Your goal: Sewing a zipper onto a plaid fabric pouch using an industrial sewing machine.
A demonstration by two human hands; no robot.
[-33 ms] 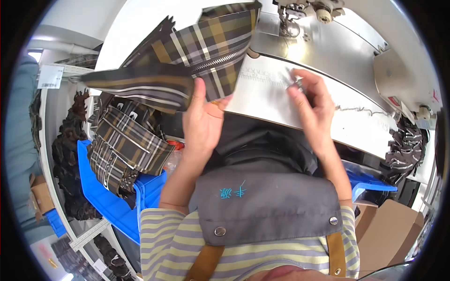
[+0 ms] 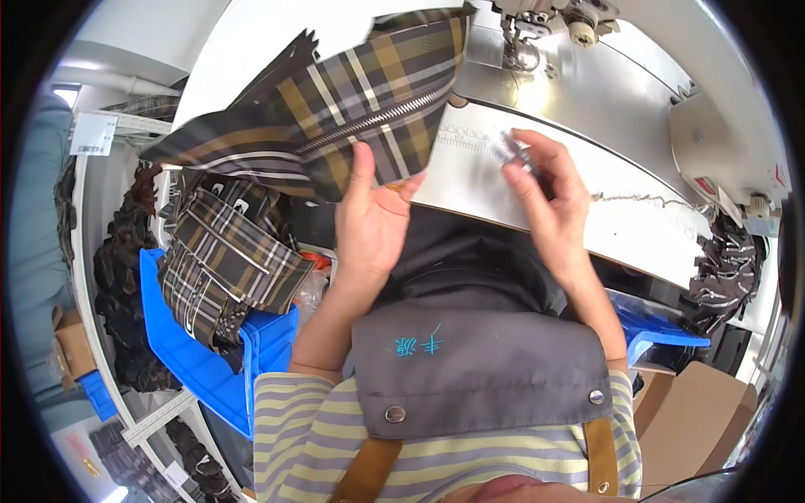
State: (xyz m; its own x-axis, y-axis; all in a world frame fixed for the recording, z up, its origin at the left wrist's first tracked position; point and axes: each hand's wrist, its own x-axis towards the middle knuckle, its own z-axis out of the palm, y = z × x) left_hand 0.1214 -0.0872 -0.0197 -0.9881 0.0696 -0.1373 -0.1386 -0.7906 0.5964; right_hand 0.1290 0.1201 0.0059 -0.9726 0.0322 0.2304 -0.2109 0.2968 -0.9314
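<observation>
My left hand [image 2: 373,222] is closed on the lower edge of a plaid fabric piece [image 2: 390,71] in brown, black and white, thumb on top and fingers partly underneath. A metal zipper [image 2: 373,124] runs across it, and its left part folds down in a blur. Over the white ruled table, my right hand [image 2: 553,189] is closed on a small grey metal tool [image 2: 521,157], held between thumb and fingers. The tool is smeared by motion, so its exact kind does not show. Its tip points toward the fabric, apart from it.
A sewing machine's presser foot [image 2: 524,57] stands beyond my hands over a metal plate [image 2: 587,80]. At left, a blue bin [image 2: 189,356] holds plaid pieces [image 2: 239,243]. Dark fabric [image 2: 728,260] bunches at the table's right end. A cardboard box [image 2: 696,419] sits lower right.
My left hand has shifted slightly right with the plaid piece, whose zipper side now lies more toward me. My right hand has moved a little left with the tool, nearer the fabric.
</observation>
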